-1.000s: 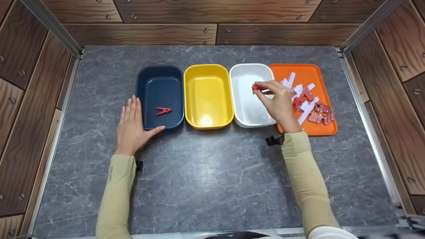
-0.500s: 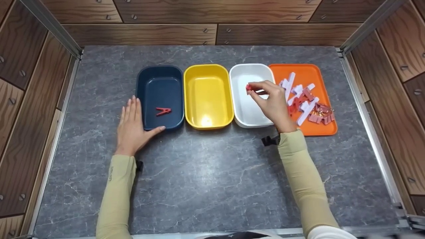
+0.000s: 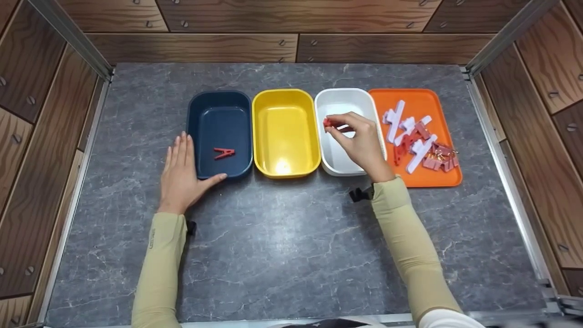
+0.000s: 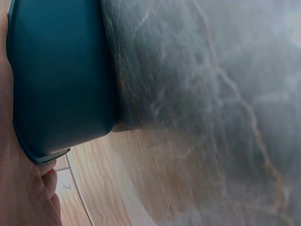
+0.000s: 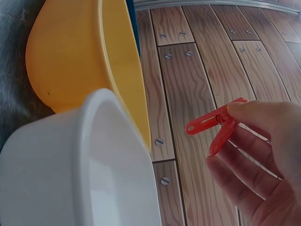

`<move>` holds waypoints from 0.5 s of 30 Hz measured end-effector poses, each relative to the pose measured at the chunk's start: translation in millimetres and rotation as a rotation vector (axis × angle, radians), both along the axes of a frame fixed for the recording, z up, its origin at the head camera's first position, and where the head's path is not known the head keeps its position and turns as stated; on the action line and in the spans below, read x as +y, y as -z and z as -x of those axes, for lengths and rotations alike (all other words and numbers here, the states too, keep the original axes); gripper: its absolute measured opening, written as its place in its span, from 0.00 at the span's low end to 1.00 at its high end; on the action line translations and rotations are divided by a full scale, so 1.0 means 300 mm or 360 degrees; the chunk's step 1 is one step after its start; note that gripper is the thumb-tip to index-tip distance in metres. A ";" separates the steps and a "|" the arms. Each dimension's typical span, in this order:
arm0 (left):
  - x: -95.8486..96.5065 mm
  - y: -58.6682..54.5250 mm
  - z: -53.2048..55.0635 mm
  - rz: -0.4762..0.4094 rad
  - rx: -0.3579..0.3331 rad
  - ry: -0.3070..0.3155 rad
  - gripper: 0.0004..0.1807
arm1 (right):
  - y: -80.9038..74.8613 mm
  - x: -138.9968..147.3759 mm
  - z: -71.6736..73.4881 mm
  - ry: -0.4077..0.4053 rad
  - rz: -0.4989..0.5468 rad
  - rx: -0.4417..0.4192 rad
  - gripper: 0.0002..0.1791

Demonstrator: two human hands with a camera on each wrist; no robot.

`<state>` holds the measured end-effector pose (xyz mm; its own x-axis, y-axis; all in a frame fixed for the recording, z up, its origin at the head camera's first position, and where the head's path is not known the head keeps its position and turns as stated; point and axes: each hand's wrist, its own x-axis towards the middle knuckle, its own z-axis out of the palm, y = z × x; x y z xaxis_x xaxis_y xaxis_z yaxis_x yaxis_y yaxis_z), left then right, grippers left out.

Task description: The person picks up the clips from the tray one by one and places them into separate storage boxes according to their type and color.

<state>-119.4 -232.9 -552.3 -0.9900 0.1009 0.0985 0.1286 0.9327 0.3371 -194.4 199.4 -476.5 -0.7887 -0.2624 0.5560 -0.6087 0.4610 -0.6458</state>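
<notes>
A red clothespin [image 5: 202,125] is pinched between the thumb and fingers of my right hand [image 3: 357,139], above the white bin [image 3: 348,98]. In the right wrist view its two legs spread apart and point away from the palm. My left hand [image 3: 180,180] rests against the left side and near corner of the dark blue bin [image 3: 221,125], fingers straight and thumb along the near rim. Inside that bin lies another red clothespin [image 3: 224,153]. The left wrist view shows the bin's outer wall [image 4: 61,75] beside the hand.
Between the blue and white bins stands a yellow bin [image 3: 286,127]. At right, an orange tray [image 3: 421,98] holds several lilac clips [image 3: 421,152], red clothespins [image 3: 403,148] and pink binder clips [image 3: 441,157]. Wood-patterned panels [image 3: 191,45] border the grey marbled table [image 3: 273,255].
My right hand has moved left with the red clothespin, from the white bin's right half toward its left rim. My left hand has stayed in place.
</notes>
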 end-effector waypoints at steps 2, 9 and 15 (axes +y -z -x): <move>0.000 0.001 0.000 -0.0004 -0.0004 -0.0002 0.73 | 0.000 -0.011 0.001 -0.0012 -0.0007 0.0003 0.11; 0.000 0.002 0.000 -0.0012 -0.0008 -0.0005 0.73 | -0.011 -0.054 -0.002 -0.0075 -0.0016 -0.0011 0.11; 0.002 0.001 0.001 -0.0005 0.0000 0.0000 0.73 | -0.016 -0.091 -0.001 -0.0135 -0.0030 -0.0018 0.10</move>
